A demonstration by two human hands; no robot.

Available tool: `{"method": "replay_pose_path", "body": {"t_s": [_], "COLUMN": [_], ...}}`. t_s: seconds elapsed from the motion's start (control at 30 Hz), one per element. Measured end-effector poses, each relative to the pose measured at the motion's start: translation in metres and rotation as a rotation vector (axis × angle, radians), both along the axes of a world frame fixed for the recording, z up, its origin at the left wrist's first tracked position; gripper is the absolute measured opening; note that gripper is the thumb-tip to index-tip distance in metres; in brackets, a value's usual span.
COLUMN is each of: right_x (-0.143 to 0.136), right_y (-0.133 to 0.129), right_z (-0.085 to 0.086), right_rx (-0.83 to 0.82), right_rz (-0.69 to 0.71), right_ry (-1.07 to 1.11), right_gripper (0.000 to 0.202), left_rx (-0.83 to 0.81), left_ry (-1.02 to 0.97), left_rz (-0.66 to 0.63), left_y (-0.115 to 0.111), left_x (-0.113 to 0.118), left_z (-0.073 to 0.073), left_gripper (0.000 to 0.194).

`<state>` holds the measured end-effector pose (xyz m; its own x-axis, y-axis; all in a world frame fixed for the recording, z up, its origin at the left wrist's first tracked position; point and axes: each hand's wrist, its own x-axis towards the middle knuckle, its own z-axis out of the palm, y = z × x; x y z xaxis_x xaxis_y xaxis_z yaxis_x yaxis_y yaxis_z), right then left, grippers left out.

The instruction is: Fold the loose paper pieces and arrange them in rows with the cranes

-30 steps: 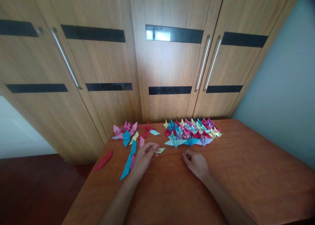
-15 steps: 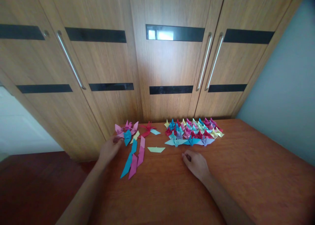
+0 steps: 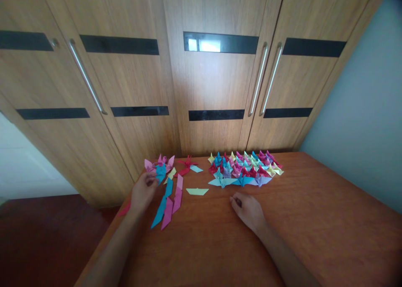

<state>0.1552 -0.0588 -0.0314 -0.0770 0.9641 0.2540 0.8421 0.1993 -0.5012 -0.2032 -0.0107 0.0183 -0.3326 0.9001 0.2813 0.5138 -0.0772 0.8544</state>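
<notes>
My left hand (image 3: 144, 190) is at the left of the table, its fingers closed on a blue folded paper piece (image 3: 161, 173) beside pink folded pieces (image 3: 170, 163). Curled on the table right of the middle, my right hand (image 3: 248, 209) has its fingertips together; nothing shows in it. Several rows of colourful paper cranes (image 3: 241, 170) stand beyond it. Between the hands lie a pale yellow folded piece (image 3: 197, 191), a pink strip (image 3: 178, 194) and a blue strip (image 3: 159, 213). A red crane (image 3: 187, 165) sits near the back edge, beside a light blue piece (image 3: 196, 169).
The brown wooden table (image 3: 201, 245) meets a wooden wardrobe (image 3: 213, 86) with metal handles at its back. A red paper piece (image 3: 124, 209) lies at the left table edge, beside my left forearm. A pale wall (image 3: 354, 111) is on the right.
My left hand has moved slightly right and its fingers now overlap the blue piece. The red piece at the left edge has come into sight. My right hand rests as before.
</notes>
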Motion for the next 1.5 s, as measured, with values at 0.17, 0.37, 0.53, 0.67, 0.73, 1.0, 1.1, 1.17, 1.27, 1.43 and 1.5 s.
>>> {"method": "replay_pose_path", "body": {"t_s": [0.17,0.37,0.53,0.67,0.73,1.0,1.1,1.17,1.27,1.43,1.5], "right_x": [-0.006,-0.018,-0.016,-0.015,-0.015,-0.010,-0.006,-0.004,-0.001,0.005,0.008], "right_y": [-0.004,-0.018,-0.018,-0.016,-0.017,-0.022,-0.023,-0.023,-0.023,-0.023,-0.023], "right_z": [0.007,0.024,0.020,0.019,0.021,0.024,0.022,0.020,0.016,0.015,0.016], "right_rx": [-0.063,-0.394,-0.419,-0.399,-0.399,-0.549,-0.591,-0.631,-0.672,-0.698,-0.686], "right_rz": [0.124,0.368,0.267,0.242,0.266,0.413,0.443,0.462,0.482,0.516,0.512], "right_ry": [0.366,1.180,1.215,1.080,1.073,1.038,1.153,1.248,1.344,1.375,1.367], "right_gripper": [0.036,0.045,0.038,0.035,0.034,0.030,0.025,0.024,0.025,0.028,0.027], "left_rx": [0.043,-0.119,-0.201,-0.323,-0.381,-0.462,-0.462,-0.472,-0.495,-0.492,-0.489], "left_ry": [-0.204,-0.324,-0.430,-0.422,-0.406,-0.446,-0.497,-0.530,-0.558,-0.571,-0.573], "left_rz": [-0.322,-0.773,-0.890,-0.845,-0.886,-0.992,-1.016,-1.044,-1.107,-1.105,-1.079], "left_y": [-0.031,-0.056,-0.057,-0.060,-0.064,-0.069,-0.071,-0.074,-0.076,-0.074,-0.073], "left_x": [0.044,0.113,0.144,0.150,0.149,0.143,0.140,0.139,0.138,0.135,0.134], "left_z": [0.025,0.032,0.005,-0.012,-0.015,-0.004,-0.001,0.002,0.007,0.009,0.009], "left_gripper": [0.019,0.006,0.011,0.024,0.027,0.034,0.031,0.027,0.025,0.027,0.027]}}
